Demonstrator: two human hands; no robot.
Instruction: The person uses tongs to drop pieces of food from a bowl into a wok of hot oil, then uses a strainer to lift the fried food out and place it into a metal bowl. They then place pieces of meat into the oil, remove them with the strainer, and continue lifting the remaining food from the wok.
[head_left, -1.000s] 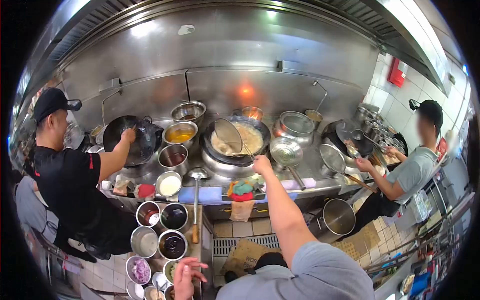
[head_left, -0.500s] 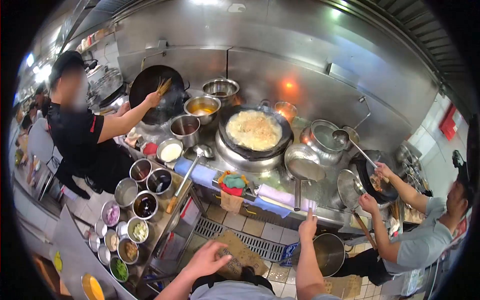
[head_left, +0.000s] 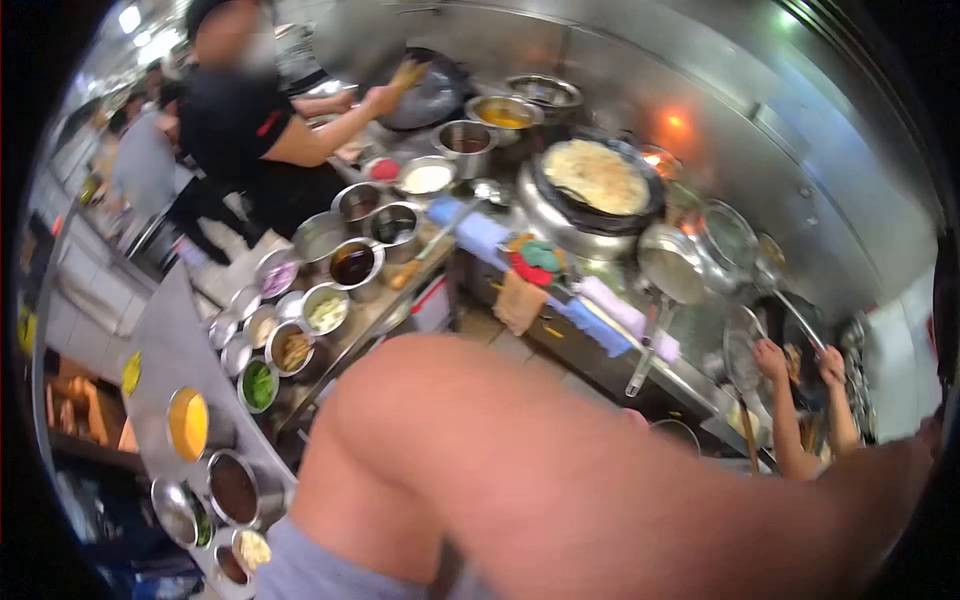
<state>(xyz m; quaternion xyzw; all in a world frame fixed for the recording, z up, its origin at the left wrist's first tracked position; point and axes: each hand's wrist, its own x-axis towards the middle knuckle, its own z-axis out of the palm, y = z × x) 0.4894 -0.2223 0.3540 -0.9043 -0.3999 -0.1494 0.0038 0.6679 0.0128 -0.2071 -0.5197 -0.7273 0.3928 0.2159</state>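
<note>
My bare left arm, bent and very close to the camera, spans the lower part of the view and runs off toward the dark right edge; its hand cannot be seen. Just above the forearm a small bit of skin shows, seemingly a fingertip of my right hand (head_left: 633,416), beside a metal pot (head_left: 678,432) largely hidden by the arm. Beyond are a wok (head_left: 655,195) of pale frothy food (head_left: 597,177), a strainer pan (head_left: 672,262) and folded cloths (head_left: 535,262) on the counter edge.
At left, steel bowls hold dark sauce (head_left: 355,263), chopped greens (head_left: 260,385) and yellow liquid (head_left: 188,424). A person in black (head_left: 235,110) works at a wok upper left. Another person's hands (head_left: 770,358) hold utensils at right. Flame (head_left: 675,122) glows behind.
The view has turned, so the counter appears shifted and tilted. My left arm has risen across the view, its hand no longer visible. My right hand is now almost wholly hidden.
</note>
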